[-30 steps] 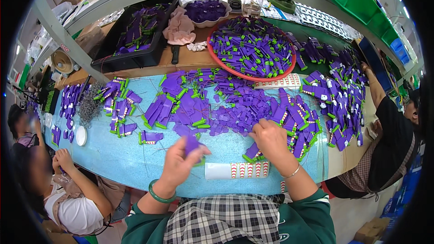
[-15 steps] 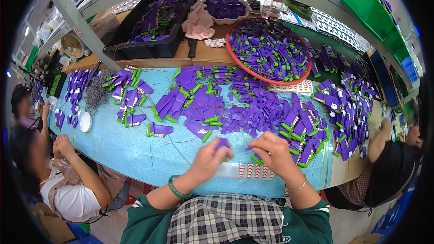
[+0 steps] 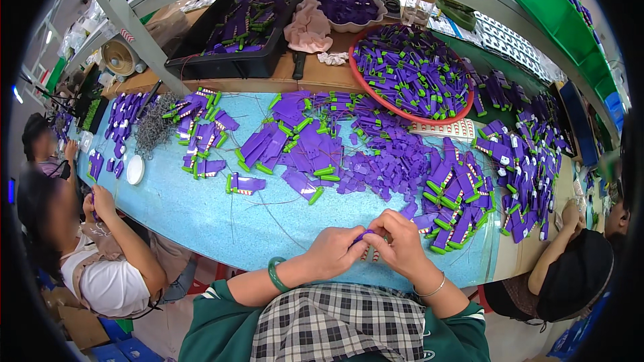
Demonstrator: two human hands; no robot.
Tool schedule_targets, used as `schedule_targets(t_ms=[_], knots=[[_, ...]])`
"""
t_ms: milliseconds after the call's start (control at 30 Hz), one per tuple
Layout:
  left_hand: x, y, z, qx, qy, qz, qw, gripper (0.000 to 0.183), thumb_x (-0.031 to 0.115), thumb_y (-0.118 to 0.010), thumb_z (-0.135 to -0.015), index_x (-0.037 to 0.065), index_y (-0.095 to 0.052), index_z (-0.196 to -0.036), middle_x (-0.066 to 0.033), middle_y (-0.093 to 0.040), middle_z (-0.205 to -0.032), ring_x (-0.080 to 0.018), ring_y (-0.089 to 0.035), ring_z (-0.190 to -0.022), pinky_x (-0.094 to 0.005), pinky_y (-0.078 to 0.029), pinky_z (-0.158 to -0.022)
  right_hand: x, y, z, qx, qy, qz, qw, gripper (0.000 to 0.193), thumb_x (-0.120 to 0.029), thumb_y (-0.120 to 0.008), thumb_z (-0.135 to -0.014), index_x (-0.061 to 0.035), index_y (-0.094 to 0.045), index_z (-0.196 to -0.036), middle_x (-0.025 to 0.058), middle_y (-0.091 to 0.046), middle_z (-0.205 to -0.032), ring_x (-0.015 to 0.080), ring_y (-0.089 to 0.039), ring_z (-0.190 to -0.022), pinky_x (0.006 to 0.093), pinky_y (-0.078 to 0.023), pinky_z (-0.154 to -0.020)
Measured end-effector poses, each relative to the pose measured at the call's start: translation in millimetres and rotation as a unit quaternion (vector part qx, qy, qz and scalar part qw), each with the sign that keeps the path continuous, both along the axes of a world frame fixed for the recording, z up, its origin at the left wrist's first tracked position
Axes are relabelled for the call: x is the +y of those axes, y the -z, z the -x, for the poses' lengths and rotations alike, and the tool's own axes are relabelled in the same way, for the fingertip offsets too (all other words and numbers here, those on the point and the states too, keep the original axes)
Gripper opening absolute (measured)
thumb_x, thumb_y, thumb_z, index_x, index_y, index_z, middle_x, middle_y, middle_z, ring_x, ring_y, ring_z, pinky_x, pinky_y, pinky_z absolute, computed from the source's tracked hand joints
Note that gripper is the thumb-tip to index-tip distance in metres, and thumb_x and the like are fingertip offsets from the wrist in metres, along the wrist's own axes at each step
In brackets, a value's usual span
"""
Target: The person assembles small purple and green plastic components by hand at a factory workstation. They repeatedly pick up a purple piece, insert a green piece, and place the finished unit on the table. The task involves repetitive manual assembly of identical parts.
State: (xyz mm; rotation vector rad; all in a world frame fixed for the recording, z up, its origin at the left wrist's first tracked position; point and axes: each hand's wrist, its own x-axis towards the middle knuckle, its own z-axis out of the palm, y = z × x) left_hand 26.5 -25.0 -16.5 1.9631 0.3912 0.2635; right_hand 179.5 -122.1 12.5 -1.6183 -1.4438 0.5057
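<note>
My left hand (image 3: 333,251) and my right hand (image 3: 401,240) meet near the front edge of the table. Between their fingertips is a small purple plastic piece (image 3: 361,236), and both hands are closed on it. Fingers cover most of its shape. Part of a strip of red-and-cream chevron stickers (image 3: 373,254) shows just under my hands. Right of my right hand lies a heap of purple pieces with green ends (image 3: 451,218). Loose small purple pieces (image 3: 389,164) are spread just beyond my hands.
A red round basket (image 3: 355,70) of purple-green parts stands at the back, with a black bin (image 3: 231,66) left of it. A white lid (image 3: 135,169) and tangled grey wires (image 3: 155,131) lie left. Co-workers sit at the left (image 3: 111,281) and right (image 3: 570,275).
My hands have come together from apart, bringing the purple pieces they held to one spot above the sticker strip. The view has shifted slightly.
</note>
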Motion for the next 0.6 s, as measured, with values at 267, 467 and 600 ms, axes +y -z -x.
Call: schedule_targets(t_ms=[267, 467, 600], knots=[[-3, 2, 0, 0.028, 0.013, 0.143, 0.989, 0.023, 0.022, -0.051, -0.095, 0.002, -0.060, -0.101, -0.0075, -0.067, -0.074, -0.0185, -0.066, -0.066, -0.0300, -0.051, -0.061, -2, 5, 2, 0.092, 0.002, 0.084, 0.992, 0.009, -0.006, -0.068, -0.080, 0.0000, -0.061, -0.082, 0.0080, -0.059, -0.074, 0.0172, -0.059, -0.067, 0.0296, -0.046, -0.057], [60, -14, 21, 0.055, -0.002, -0.137, 0.989, 0.025, 0.017, -0.059, -0.088, 0.005, -0.056, -0.110, -0.0119, -0.065, -0.082, -0.0259, -0.066, -0.072, -0.0367, -0.051, -0.063, -17, -29, -93, -0.014, 0.080, 0.089, 0.993, 0.008, -0.007, -0.066, -0.079, 0.0002, -0.066, -0.081, 0.0089, -0.063, -0.073, 0.0195, -0.059, -0.067, 0.0304, -0.046, -0.063], [107, -5, 42, 0.166, -0.053, -0.473, 0.864, 0.030, 0.011, -0.060, -0.078, 0.010, -0.060, -0.108, -0.0082, -0.061, -0.082, -0.0246, -0.064, -0.067, -0.0361, -0.051, -0.057, -34, -57, -141, -0.367, 0.202, 0.049, 0.907, 0.011, -0.007, -0.069, -0.073, -0.0027, -0.067, -0.084, 0.0091, -0.061, -0.074, 0.0276, -0.058, -0.071, 0.0374, -0.045, -0.066]])
